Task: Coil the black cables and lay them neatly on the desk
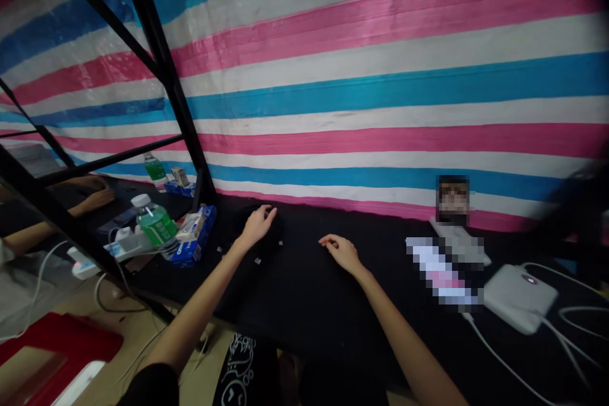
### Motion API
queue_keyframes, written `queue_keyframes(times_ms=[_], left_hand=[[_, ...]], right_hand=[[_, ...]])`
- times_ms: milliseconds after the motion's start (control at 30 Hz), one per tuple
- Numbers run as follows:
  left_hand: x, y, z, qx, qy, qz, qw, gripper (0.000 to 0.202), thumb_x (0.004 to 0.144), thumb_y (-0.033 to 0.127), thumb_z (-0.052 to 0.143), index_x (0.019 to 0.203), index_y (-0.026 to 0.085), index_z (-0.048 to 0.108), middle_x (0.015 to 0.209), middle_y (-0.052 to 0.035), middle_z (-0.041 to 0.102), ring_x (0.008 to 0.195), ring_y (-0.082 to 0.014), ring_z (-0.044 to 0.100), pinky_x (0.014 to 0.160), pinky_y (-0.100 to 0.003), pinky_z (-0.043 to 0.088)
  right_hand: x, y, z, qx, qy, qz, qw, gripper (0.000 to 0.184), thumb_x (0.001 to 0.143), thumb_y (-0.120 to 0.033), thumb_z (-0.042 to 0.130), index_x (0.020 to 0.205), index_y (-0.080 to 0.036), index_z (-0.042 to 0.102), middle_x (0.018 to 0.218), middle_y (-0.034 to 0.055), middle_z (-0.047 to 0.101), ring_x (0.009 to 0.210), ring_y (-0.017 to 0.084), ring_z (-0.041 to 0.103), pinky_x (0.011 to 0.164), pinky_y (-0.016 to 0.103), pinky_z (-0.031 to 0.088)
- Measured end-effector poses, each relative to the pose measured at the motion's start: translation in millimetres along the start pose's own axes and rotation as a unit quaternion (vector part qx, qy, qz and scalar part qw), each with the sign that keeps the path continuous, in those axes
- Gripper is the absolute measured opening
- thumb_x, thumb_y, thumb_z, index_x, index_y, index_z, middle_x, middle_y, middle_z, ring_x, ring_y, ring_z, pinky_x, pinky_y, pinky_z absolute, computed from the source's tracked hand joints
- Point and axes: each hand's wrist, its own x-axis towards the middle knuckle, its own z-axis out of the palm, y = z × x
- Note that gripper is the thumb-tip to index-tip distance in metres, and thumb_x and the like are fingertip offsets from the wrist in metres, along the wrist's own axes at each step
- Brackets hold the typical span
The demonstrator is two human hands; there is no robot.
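**Both hands resting on black table, nothing gripped**

Several small grey parts [258,260] lie scattered on the black table [304,304], just beside the left hand [257,226]. Its fingers reach forward, loosely spread, holding nothing visible. Right hand [341,252] lies palm down, fingers slightly curled, empty. A green bottle [155,223] stands further left, a white box [519,296] far right.

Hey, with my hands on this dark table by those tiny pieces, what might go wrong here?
1. The small pieces lie loose on the black table near your left hand; a sweep of the arm might scatter them.
2. They are hard to see against the dark surface, so your right hand may miss some.
3. The green-labelled bottle stands close to your left elbow and might tip.
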Motion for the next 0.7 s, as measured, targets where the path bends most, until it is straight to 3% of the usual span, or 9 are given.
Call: queue_keyframes(times_ms=[100,167,333,467,600,700], left_hand=[[18,-12,-4.5,0.067,0.01,-0.011,0.998,0.039,0.086,0.04,0.049,0.117,0.017,0.051,0.122,-0.0102,0.054,0.113,-0.0252,0.05,0.097,-0.051,0.04],[27,-26,-9.3,0.11,0.007,-0.049,0.993,0.04,0.085,0.035,0.053,0.12,0.016,0.049,0.128,-0.0115,0.049,0.119,-0.0279,0.045,0.099,-0.054,0.036],[35,-68,-1.8,0.172,-0.053,-0.13,0.975,0.035,0.082,0.029,0.058,0.113,0.014,0.053,0.119,-0.0109,0.055,0.107,-0.0248,0.053,0.091,-0.048,0.045],[40,-95,2.7,0.195,-0.061,-0.172,0.964,0.04,0.084,0.039,0.053,0.113,0.012,0.054,0.12,-0.0143,0.055,0.107,-0.0253,0.054,0.09,-0.046,0.045],[51,-114,-6.2,0.176,-0.073,-0.193,0.962,0.054,0.073,0.058,0.055,0.092,0.008,0.066,0.105,-0.0227,0.063,0.107,-0.0386,0.054,0.086,-0.051,0.044],[53,-121,-13.3,0.132,-0.05,-0.189,0.972,0.062,0.067,0.065,0.053,0.094,0.011,0.067,0.1,-0.0225,0.065,0.1,-0.0419,0.057,0.077,-0.048,0.047]], right_hand=[[-4,-4,0,-0.01,0.007,-0.006,1.0,0.023,0.079,-0.021,0.049,0.086,-0.028,0.07,0.088,-0.0044,0.072,0.081,0.015,0.065,0.074,0.028,0.043],[-6,-7,0,-0.018,0.015,-0.009,1.0,0.022,0.08,-0.022,0.049,0.085,-0.029,0.07,0.091,-0.0052,0.072,0.081,0.015,0.064,0.073,0.027,0.043],[-6,-8,1,-0.036,0.038,-0.016,0.999,0.021,0.08,-0.022,0.051,0.081,-0.03,0.071,0.089,-0.0063,0.071,0.074,0.013,0.063,0.067,0.024,0.041],[-4,-6,1,-0.039,0.047,-0.018,0.998,0.021,0.08,-0.023,0.051,0.081,-0.03,0.072,0.087,-0.0062,0.07,0.07,0.011,0.061,0.064,0.023,0.039],[-3,-4,0,-0.039,0.042,-0.016,0.998,0.022,0.081,-0.024,0.051,0.082,-0.03,0.071,0.087,-0.006,0.07,0.067,0.011,0.059,0.064,0.022,0.038],[-2,-4,0,-0.042,0.037,-0.013,0.998,0.022,0.081,-0.024,0.05,0.083,-0.03,0.071,0.088,-0.0056,0.07,0.067,0.011,0.058,0.064,0.022,0.037]])
